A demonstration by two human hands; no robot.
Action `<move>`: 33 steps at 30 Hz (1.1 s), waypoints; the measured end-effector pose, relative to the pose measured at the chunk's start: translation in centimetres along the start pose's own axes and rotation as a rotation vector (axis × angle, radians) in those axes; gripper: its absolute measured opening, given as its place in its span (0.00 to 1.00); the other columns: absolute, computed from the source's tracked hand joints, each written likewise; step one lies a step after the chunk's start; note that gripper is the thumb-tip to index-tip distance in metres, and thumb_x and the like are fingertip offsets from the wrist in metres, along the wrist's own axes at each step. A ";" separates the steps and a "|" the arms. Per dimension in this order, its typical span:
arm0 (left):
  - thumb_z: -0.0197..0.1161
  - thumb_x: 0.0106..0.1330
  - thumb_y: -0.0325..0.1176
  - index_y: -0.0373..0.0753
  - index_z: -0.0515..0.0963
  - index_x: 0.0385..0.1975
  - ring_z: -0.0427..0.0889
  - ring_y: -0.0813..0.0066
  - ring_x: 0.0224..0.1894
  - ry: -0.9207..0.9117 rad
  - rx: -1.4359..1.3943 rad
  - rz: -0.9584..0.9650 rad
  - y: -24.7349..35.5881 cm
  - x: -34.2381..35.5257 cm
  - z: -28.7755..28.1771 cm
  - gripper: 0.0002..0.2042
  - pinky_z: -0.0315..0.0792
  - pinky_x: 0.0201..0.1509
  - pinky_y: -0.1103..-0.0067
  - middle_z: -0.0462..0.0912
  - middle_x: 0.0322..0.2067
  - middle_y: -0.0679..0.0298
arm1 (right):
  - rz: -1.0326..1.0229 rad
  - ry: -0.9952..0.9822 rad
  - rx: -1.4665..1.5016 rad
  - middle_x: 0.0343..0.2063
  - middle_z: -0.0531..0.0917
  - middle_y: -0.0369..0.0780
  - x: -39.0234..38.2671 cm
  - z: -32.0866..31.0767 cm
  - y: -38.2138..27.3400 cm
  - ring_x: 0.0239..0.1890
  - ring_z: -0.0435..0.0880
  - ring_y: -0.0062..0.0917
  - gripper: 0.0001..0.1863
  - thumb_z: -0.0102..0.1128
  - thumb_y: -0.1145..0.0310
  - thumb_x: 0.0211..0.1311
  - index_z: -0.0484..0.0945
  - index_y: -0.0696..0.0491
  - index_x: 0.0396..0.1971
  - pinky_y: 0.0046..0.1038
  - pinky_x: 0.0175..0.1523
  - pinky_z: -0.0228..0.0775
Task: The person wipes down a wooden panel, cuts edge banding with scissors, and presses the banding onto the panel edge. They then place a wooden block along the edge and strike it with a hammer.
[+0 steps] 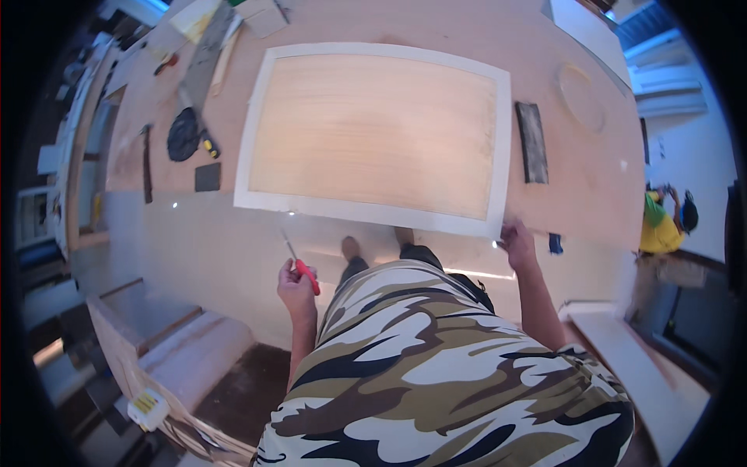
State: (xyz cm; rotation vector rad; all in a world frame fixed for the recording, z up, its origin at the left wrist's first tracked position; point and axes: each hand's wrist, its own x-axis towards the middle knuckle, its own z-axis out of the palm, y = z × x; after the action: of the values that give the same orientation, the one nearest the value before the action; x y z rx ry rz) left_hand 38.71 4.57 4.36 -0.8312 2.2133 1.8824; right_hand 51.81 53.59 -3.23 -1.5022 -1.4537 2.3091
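Observation:
A rectangular panel [373, 132] with a pale wood-coloured middle and a white border lies flat on the pinkish tabletop [436, 31], its near edge towards me. My left hand [296, 288] is closed round a red-handled tool [307, 276], whose thin metal shaft points up and away, short of the panel's near left part. At the panel's near right corner, my right hand [517, 245] has its fingers curled against the edge. That corner is between or just beside the fingertips, which are partly hidden.
Left of the panel lie a hammer [146, 163], a black bundle [184, 134], a yellow-and-black tool [209, 145] and a dark square pad [208, 177]. A dark, worn block [531, 142] sits to the right, near a small blue item [555, 244]. A person in yellow and green [660, 226] is far right.

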 end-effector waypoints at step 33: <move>0.64 0.58 0.38 0.36 0.83 0.41 0.85 0.50 0.43 -0.485 1.820 0.771 23.5 42.1 10.5 0.15 0.79 0.48 0.60 0.85 0.37 0.47 | 0.290 0.546 0.888 0.59 0.70 0.42 -6.8 21.8 6.8 0.64 0.68 0.41 0.37 0.61 0.39 0.63 0.68 0.52 0.61 0.57 0.69 0.53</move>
State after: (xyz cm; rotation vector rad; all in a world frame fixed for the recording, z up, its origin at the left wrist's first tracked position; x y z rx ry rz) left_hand -10.59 2.44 4.64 0.7399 2.6267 -0.4347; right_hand 42.48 31.75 -1.07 -1.8246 -0.0464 1.9467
